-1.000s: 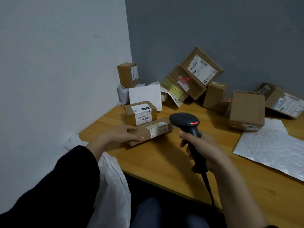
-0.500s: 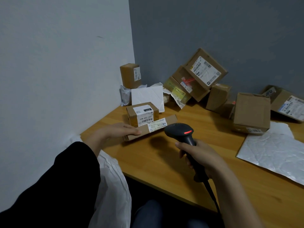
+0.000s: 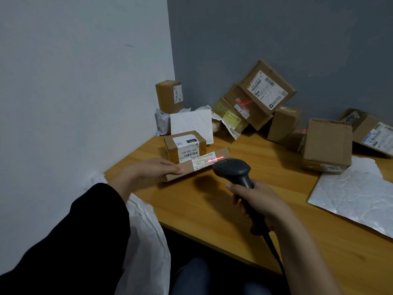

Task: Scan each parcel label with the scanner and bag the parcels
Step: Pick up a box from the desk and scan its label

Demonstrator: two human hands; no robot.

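Gripping the scanner (image 3: 231, 169), our right hand (image 3: 262, 200) has brought its red line (image 3: 215, 159) onto the label (image 3: 203, 162) of the slim parcel (image 3: 182, 175) our flat left hand (image 3: 157, 167) steadies, seemingly reading it.

Head-worn view, forward-down, seemingly close

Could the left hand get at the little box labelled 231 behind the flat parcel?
Probably yes. The left hand rests on the long parcel, and the 231 box stands right behind it with nothing between; the right hand holds the scanner off to the side.
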